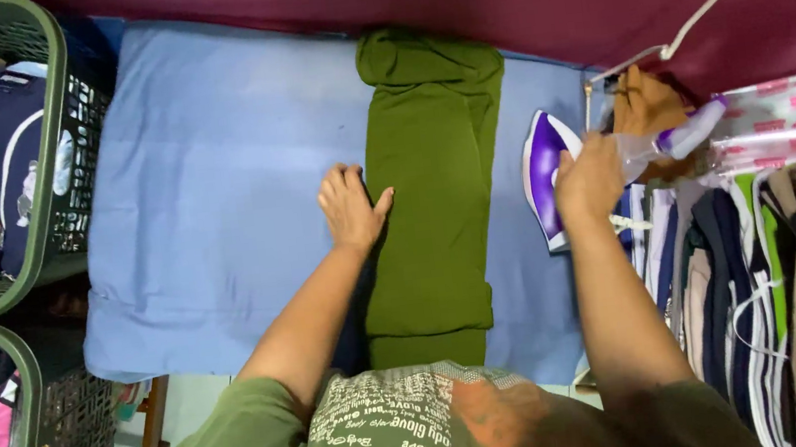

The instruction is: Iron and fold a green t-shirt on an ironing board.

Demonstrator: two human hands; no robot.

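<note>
The left hand (351, 209) lies flat and open on the edge of the long green cloth (429, 190), which rests down the middle of the blue board (215, 194). It is best to press it flat first. The right hand (588, 177) is wrapped around the purple iron (544, 172), just beside the cloth. Baskets (49, 143) crowd the left, hanging clothes (775, 290) the right

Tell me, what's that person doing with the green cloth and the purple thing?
A person stands at a table covered with a blue cloth. Their left hand presses flat on the edge of a folded green garment lying on it. Their right hand grips a purple and white iron standing on end beside the garment. Green laundry baskets full of clothes sit to the left, and hanging clothes are on the right.
</note>
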